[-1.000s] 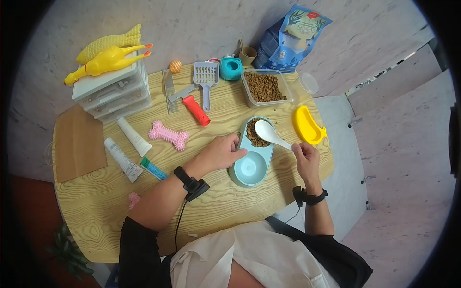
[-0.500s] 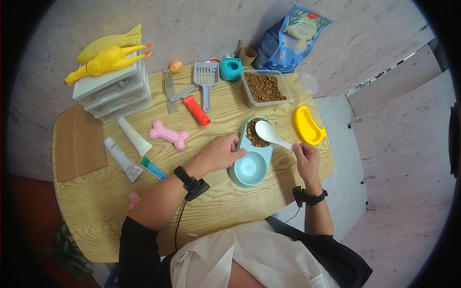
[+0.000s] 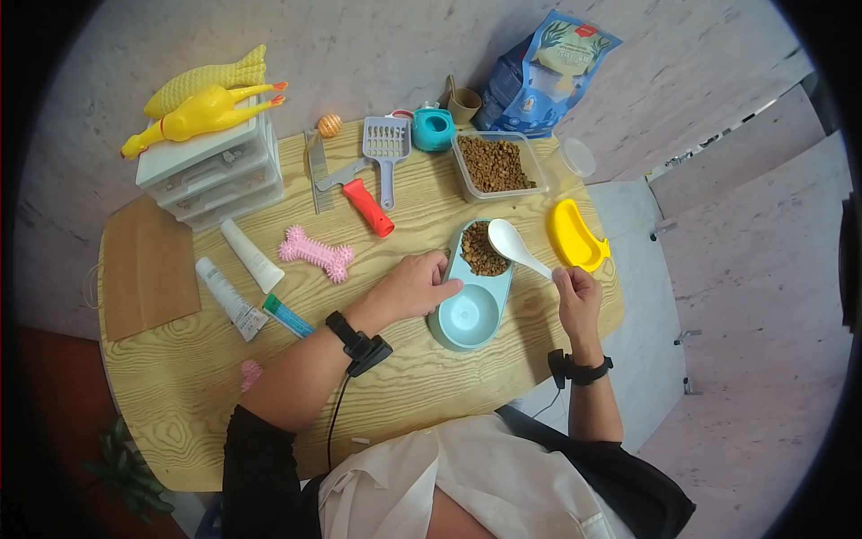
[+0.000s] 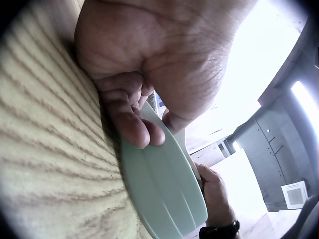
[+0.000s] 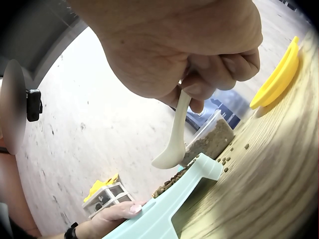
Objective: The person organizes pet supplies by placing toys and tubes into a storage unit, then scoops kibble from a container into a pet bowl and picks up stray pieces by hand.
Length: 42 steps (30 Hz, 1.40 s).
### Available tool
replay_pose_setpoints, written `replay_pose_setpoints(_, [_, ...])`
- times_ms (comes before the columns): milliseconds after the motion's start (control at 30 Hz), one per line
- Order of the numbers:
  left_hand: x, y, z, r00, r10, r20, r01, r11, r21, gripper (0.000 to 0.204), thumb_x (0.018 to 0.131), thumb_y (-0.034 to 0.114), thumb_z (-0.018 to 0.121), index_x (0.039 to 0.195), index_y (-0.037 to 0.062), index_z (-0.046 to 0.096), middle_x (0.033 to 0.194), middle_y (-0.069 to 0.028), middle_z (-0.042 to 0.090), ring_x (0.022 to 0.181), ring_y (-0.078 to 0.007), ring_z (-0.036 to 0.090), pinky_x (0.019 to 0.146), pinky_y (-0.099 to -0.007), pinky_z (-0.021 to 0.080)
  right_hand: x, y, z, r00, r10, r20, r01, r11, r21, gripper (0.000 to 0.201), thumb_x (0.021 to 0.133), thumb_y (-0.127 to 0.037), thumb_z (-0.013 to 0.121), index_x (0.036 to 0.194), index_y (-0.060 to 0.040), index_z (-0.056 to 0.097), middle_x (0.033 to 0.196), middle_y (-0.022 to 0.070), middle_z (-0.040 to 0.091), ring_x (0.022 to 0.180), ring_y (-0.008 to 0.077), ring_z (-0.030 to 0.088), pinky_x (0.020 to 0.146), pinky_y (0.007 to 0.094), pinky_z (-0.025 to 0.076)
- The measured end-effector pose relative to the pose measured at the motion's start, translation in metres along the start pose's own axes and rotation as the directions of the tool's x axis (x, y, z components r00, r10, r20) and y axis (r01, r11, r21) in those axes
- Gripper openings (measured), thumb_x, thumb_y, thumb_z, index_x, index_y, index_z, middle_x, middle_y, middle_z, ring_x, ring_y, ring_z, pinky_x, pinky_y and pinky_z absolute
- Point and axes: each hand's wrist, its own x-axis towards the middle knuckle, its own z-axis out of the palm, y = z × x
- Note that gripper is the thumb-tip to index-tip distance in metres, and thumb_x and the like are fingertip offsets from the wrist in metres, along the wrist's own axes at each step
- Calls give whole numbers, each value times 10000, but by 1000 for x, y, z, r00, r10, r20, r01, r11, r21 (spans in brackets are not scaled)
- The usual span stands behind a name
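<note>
A pale blue double pet bowl (image 3: 470, 316) stands on the table, its far cup filled with brown kibble (image 3: 481, 252) and its near cup bare. My left hand (image 3: 415, 284) grips the bowl's left side, thumb over the top and fingertips against the outer wall, as the left wrist view shows. In my right hand (image 3: 580, 299) the handle end of a white spoon (image 3: 510, 241) is pinched. The spoon's head hangs over the right edge of the kibble cup. Seen from the right wrist, the spoon (image 5: 174, 142) tilts downward above the bowl's rim.
A clear tub of kibble (image 3: 494, 166) stands behind the bowl, with a blue food bag (image 3: 552, 76) beyond. A yellow dish (image 3: 576, 235) lies at the right. Loose pellets (image 5: 225, 162) dot the table. Left are a pink bone toy (image 3: 314, 254), tubes (image 3: 250, 256) and a red-handled tool (image 3: 368, 207).
My right hand has shifted slightly right, carrying the spoon's head from over the middle of the kibble to the cup's right edge. The left hand and bowl stay put.
</note>
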Motion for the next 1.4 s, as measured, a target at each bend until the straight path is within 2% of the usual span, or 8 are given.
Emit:
replay_pose_setpoints(667, [1, 1, -1, 1000, 14, 5, -14, 1000, -6, 345, 985, 270, 759, 1060, -33, 611, 739, -76, 690, 569, -132, 666, 508, -301, 521, 1, 8, 8, 1000, -10, 8, 10, 1000, 7, 281, 1026, -177, 716, 851, 43, 699, 700, -24, 586, 657, 57, 482, 589, 261, 399])
replay_pose_setpoints(1400, [2, -2, 0, 1000, 29, 3, -29, 1000, 5, 349, 982, 276, 761, 1049, -33, 612, 721, -74, 684, 563, -130, 655, 504, -307, 520, -7, 10, 17, 1000, 8, 23, -9, 999, 35, 325, 1035, -191, 701, 786, 10, 640, 672, -56, 496, 631, 52, 409, 553, 273, 339])
